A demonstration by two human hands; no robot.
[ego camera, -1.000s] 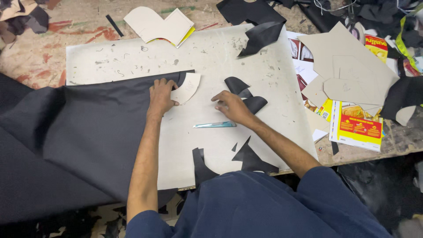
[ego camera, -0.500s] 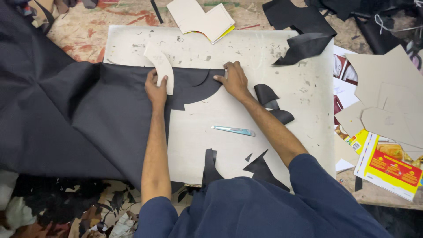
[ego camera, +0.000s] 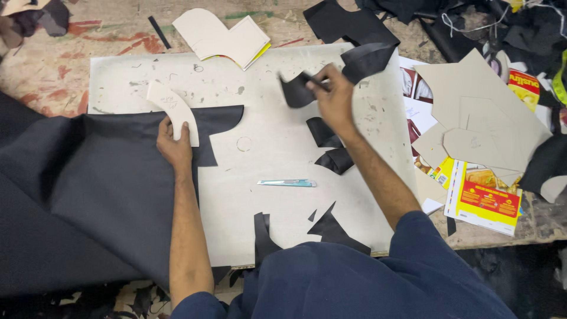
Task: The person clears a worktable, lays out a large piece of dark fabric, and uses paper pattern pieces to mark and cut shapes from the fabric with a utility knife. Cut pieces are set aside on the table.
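Surface: pale cutting board (ego camera: 266, 171) on a worn worktable (ego camera: 82, 35), scraps and card patterns around it.
Change: half a second ago the right hand lay on the black sheet beside the template; now it is lifted, carrying a freshly cut piece clear. One cut-out is finished.
Left hand (ego camera: 175, 142): flat, fingers spread, pressing the curved template (ego camera: 172, 109) onto the black sheet (ego camera: 118, 177).
Right hand (ego camera: 334, 97): pinched closed on the cut piece (ego camera: 295, 93), above the board's upper right.
Knife (ego camera: 286, 183): lies unheld, mid-board.

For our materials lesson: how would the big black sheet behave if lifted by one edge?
The black sheet probably flops: it drapes over the board's edge in soft folds. It looks thin and light. Likely it slides easily, since the left hand presses a pattern piece onto it.
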